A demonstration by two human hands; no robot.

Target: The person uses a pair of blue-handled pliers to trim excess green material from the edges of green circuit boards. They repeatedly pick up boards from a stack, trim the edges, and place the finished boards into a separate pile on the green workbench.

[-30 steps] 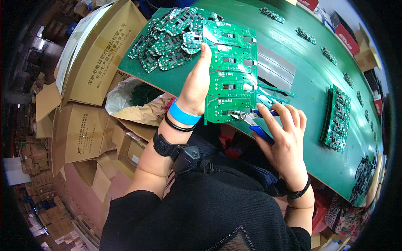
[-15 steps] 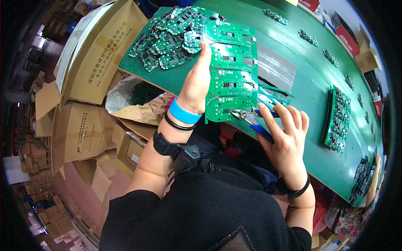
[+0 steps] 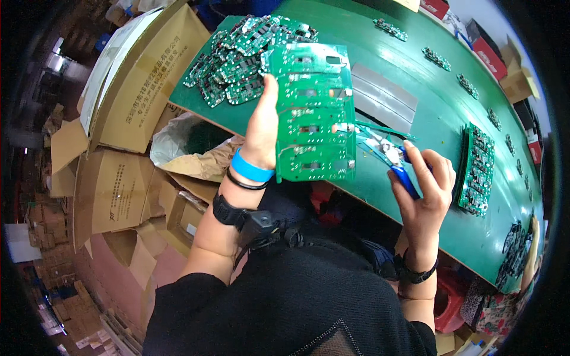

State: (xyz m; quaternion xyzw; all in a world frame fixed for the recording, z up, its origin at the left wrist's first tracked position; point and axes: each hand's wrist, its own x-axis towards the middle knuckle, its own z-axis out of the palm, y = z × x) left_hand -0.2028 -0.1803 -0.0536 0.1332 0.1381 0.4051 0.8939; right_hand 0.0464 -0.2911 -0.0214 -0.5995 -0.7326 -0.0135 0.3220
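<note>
My left hand (image 3: 262, 130) grips a green circuit board panel (image 3: 317, 145) along its left edge, thumb on top. The panel is made of several boards joined in a column and is held up above the table's near edge. To its right, my right hand (image 3: 428, 196) is closed around blue-handled cutting pliers (image 3: 406, 180), whose metal jaws are apart from the panel. Beneath the pliers' jaws lie thin green cut-off strips (image 3: 380, 128). Beyond the left hand sits a heap of loose circuit boards (image 3: 240, 59). My fingers under the panel are hidden.
The green table (image 3: 442, 118) holds a grey sheet (image 3: 383, 98) and, at right, a stack of board panels (image 3: 478, 169). Small board clusters (image 3: 436, 58) run along the far side. A large cardboard box (image 3: 142, 89) and an open bag (image 3: 193, 148) stand left of the table.
The pliers have come away from the panel's lower board and moved right with my right hand. My left hand has shifted the panel slightly left and tilted it.
</note>
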